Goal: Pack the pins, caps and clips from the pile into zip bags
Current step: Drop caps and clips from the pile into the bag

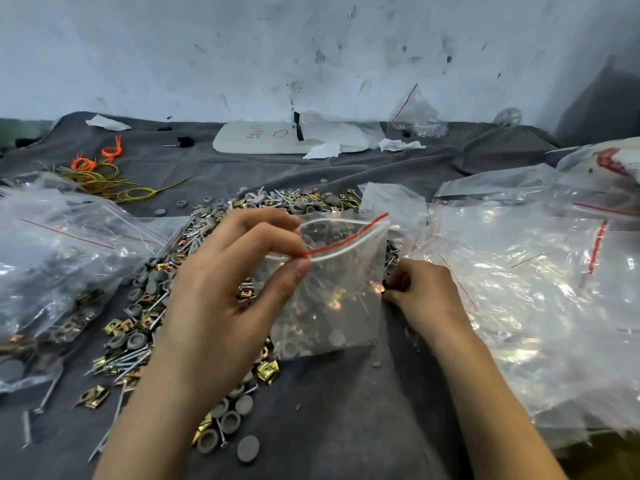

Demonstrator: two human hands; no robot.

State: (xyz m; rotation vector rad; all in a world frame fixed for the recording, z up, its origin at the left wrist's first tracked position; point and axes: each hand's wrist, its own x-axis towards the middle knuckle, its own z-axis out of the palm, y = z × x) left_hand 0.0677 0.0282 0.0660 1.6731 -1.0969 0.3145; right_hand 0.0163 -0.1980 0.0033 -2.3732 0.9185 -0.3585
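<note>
My left hand [228, 282] pinches the mouth of a small clear zip bag [332, 306] with a red strip and holds it up over the pile [194, 292]. A few grey caps lie at the bottom of the bag. The pile of silver pins, grey round caps and gold clips spreads across the dark cloth, partly hidden behind the bag and my hand. My right hand [422, 292] is at the bag's right edge, its fingers curled at small parts on the pile's edge; what they hold is hidden.
Filled zip bags [59, 265] lie at the left. A heap of empty clear bags [526, 271] covers the right side. Orange and yellow ties [100, 171], a white board [291, 136], tissues and another bag sit near the wall.
</note>
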